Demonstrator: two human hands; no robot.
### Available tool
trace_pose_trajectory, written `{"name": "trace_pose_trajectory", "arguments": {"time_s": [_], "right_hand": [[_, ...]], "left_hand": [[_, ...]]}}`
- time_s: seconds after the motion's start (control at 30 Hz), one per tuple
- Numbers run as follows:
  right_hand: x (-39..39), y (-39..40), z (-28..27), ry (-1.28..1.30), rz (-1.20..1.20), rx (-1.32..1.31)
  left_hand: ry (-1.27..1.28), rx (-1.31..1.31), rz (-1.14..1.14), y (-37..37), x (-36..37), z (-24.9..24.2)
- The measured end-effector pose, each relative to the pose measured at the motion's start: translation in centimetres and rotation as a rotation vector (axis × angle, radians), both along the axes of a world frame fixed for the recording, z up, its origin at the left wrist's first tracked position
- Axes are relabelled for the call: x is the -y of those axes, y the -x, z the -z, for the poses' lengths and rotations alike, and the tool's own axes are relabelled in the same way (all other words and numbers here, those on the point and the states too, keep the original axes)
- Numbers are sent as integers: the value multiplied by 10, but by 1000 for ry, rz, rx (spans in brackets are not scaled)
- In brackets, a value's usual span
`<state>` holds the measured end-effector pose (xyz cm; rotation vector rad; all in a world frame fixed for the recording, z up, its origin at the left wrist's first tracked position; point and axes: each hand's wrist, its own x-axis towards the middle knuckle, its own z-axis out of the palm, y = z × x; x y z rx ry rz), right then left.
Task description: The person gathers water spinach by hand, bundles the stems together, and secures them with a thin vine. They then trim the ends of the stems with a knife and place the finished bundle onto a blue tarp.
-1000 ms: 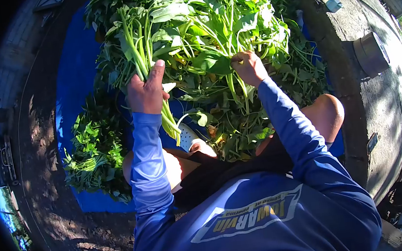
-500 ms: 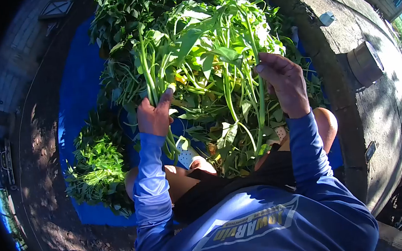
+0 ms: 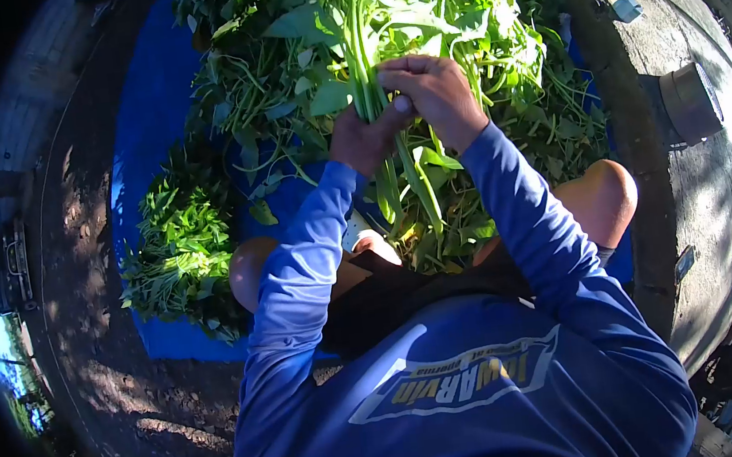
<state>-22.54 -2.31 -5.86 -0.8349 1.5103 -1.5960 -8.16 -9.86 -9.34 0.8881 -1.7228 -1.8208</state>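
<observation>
My left hand [image 3: 361,142] is closed around a bunch of water spinach [image 3: 358,37], its long green stems upright and the cut ends hanging below my fist. Right beside it, my right hand [image 3: 442,100] pinches at the stems of the same bunch, its fingertips touching them just above my left thumb. Behind both hands spreads a big loose heap of water spinach [image 3: 500,63], brightly sunlit on top. Some stems and leaves lie between my feet, partly hidden by my arms.
A blue tarp [image 3: 143,145] lies under the greens. To the left sits a pile of bundled greens [image 3: 186,261]. A concrete ledge [image 3: 633,49] runs along the right, with a round container [image 3: 690,103] and a small pale block [image 3: 627,9] on it.
My right hand has moved left with its stem to meet the bunch in my left hand. My left hand has shifted right and up. The hands were apart before.
</observation>
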Motion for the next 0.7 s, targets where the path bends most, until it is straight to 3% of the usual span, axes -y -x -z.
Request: {"name": "trace_pose_trajectory", "arguments": {"time_s": [0.07,0.1,0.17,0.23,0.37,0.43,0.57,0.7], "right_hand": [[6,9,9,-117,-78,35],[3,7,8,-17,-76,209],[-7,14,0,87,112,7],[-33,24,-10,-13,187,-274],[-83,-8,-8,-124,-186,-408],[-92,-35,7,95,-330,-583],[-96,-66,26,218,-278,-928],[-106,-78,29,242,-204,-975]], "left_hand": [[-9,123,40,-1,13,2],[-7,181,52,-5,25,4],[-39,185,63,-16,33,-1],[-100,80,59,-24,35,-15],[-237,-108,50,-29,50,-18],[-297,-212,73,-27,57,-19],[-443,-352,95,-26,66,-26],[-510,-415,127,-36,85,-36]]}}
